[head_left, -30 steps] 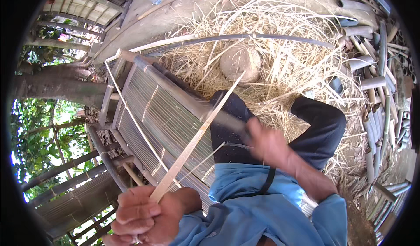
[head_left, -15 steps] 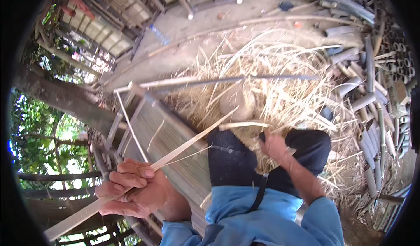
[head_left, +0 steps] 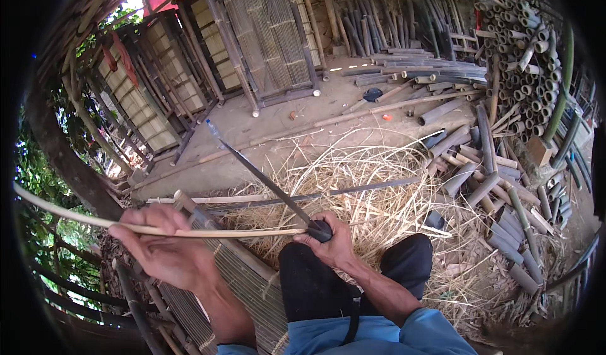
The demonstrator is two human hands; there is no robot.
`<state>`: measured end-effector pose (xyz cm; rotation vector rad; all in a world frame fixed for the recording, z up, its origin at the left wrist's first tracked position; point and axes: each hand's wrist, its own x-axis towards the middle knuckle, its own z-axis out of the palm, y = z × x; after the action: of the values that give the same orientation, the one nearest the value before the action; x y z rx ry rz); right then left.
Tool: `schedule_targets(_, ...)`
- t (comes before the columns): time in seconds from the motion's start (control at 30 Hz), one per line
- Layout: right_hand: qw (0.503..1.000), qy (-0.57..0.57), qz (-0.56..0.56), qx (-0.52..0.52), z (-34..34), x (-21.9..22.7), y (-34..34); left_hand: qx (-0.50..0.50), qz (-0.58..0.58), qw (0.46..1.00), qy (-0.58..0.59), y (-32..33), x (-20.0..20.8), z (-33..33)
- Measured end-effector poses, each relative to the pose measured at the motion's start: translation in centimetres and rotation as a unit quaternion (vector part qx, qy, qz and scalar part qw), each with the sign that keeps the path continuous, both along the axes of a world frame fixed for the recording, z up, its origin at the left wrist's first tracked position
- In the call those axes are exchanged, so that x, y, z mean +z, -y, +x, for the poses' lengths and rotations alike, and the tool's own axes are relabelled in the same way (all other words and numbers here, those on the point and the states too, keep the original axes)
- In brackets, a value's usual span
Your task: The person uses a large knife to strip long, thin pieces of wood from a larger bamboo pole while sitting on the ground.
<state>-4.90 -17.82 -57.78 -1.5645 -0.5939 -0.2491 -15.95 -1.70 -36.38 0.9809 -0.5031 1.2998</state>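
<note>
A long pale bamboo strip (head_left: 240, 233) runs nearly level from the left rim to my right hand (head_left: 334, 244). My left hand (head_left: 167, 254), slightly blurred, is closed around the strip, thumb and curled fingers against it. My right hand is wrapped round the dark handle of a knife (head_left: 268, 183) above my lap. Its long dark blade points up and to the left, away from me. The strip's right end meets my right thumb beside the handle; whether the blade touches it I cannot tell.
A slatted bamboo bench (head_left: 243, 276) lies under my left arm. Pale shavings (head_left: 379, 165) heap before my knees, with a dark bar (head_left: 372, 189) across them. Cut bamboo tubes (head_left: 486, 187) and stacked poles (head_left: 527, 77) fill the right. Slatted panels (head_left: 268, 33) lean at the back.
The strip has swung from a slant to nearly level, and its right end is now at my right hand. The knife blade now shows clearly, pointing away. The view has tilted up.
</note>
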Motion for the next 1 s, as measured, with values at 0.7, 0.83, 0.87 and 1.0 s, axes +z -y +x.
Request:
schedule_targets(0.7,0.987,0.057,0.063,-0.135,0.8,5.1,5.3,0.21,0.509,0.599,-0.582,0.3,-32.2,-11.5)
schedule_targets(0.83,0.987,0.051,0.058,-0.141,0.7,6.0,6.0,0.069,0.525,0.645,-0.551,-0.7,-32.2,-11.9)
schedule_targets(0.87,0.987,0.038,0.086,-0.131,1.1,5.8,6.1,0.066,0.521,0.636,-0.566,-1.1,-33.0,-13.4)
schedule_targets(1.0,0.987,-0.008,0.126,-0.097,1.4,6.4,6.9,-0.083,0.557,0.553,-0.614,0.5,-31.6,-18.5)
